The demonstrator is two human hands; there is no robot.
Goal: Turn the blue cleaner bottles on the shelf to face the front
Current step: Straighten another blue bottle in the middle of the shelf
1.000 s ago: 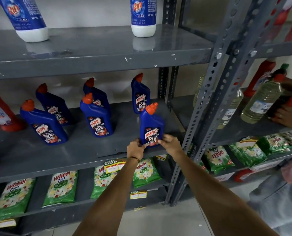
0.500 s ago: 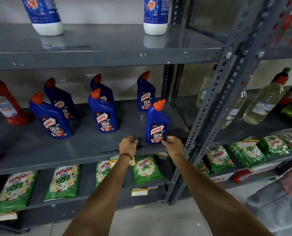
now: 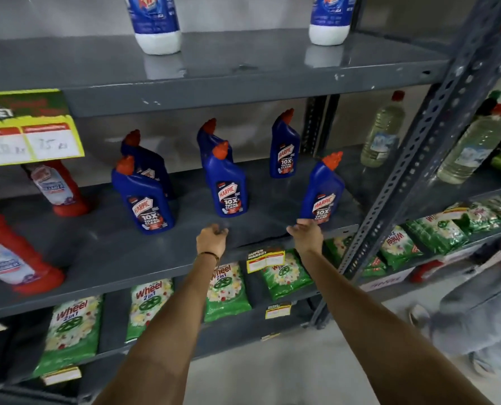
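Note:
Several blue cleaner bottles with orange caps stand on the grey middle shelf [image 3: 155, 258]. The front right bottle [image 3: 322, 191] shows its label to the front, as do the front middle bottle [image 3: 228, 185], the front left bottle [image 3: 145, 200] and the back right bottle [image 3: 284, 147]. Two back bottles [image 3: 149, 162] [image 3: 208, 141] are partly hidden behind the front ones. My right hand [image 3: 306, 233] is open just below the front right bottle, not gripping it. My left hand [image 3: 212, 238] hovers over the shelf edge with fingers curled, holding nothing.
Red bottles [image 3: 59, 188] stand at the shelf's left. White-based blue bottles [image 3: 158, 24] sit on the top shelf. Green detergent packs [image 3: 149, 308] fill the shelf below. A slotted upright [image 3: 404, 171] divides off the right bay holding clear bottles [image 3: 383, 135]. A person [image 3: 491, 302] crouches at right.
Both hands let go of the front right bottle and drew back toward the shelf edge. My left hand moved left. The view shifted left, revealing a yellow price sign.

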